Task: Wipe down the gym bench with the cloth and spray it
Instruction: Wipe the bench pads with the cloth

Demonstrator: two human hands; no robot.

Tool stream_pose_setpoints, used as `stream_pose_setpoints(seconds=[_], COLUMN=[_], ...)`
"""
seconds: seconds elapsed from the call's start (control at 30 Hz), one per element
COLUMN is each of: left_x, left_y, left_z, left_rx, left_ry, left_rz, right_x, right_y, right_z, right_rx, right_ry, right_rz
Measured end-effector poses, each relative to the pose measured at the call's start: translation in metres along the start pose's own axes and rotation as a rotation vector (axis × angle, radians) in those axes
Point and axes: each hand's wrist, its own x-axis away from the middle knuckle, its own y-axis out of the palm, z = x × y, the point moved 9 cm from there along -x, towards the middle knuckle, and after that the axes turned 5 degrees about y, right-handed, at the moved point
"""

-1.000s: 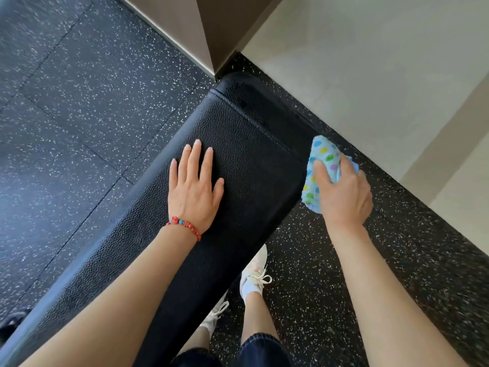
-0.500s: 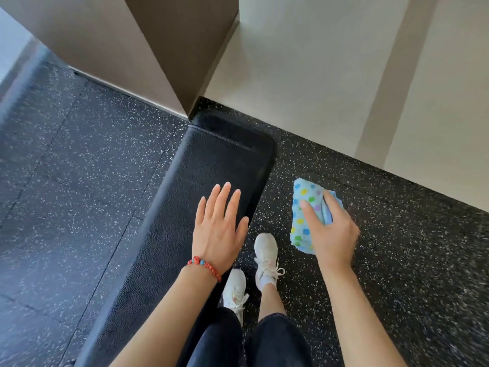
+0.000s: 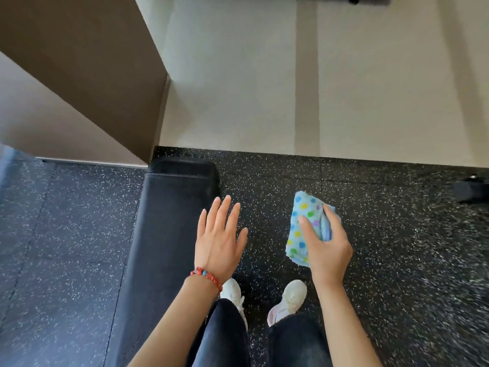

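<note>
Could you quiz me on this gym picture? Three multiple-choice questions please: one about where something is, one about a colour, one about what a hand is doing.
1. Where is the cloth?
A. on the bench
B. in the right hand, over the floor
C. on a shoe

2. The beads of the bracelet are mainly:
A. red
B. green
C. white

3. The left hand is:
A. clenched
B. open and empty
C. holding a bottle

Answers: B, the right hand grips it beside the bench; A, red with a few blue beads; B, its fingers are spread.

Head view looks steeply down (close) past hands [image 3: 272, 242].
</note>
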Motion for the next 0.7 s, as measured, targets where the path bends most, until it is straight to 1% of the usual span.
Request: stream_pose_setpoints(seconds=[0.27, 0.43, 0.57, 0.7], left_x=[-0.027, -0.044, -0.055, -0.070], left_y=[-0.003, 0.012, 0.027, 0.037], left_z=[0.114, 0.199, 0.255, 0.310], left_rx=[-0.032, -0.066, -0.079, -0.088], left_ry=[0.139, 0.231, 0.296, 0.367], left_rz=[-0.033, -0.107, -0.151, -0.179], right_x=[-0.034, -0.058, -0.075, -0.092], right_y=[-0.123, -0.198, -0.244, -0.288], right_z=[0.026, 0.056, 0.076, 0.095], right_rx=[-0.037, -0.022, 0.004, 0.001], right_ry=[0.082, 0.151, 0.180, 0.219], right_rz=[0.133, 0.153, 0.162, 0.215])
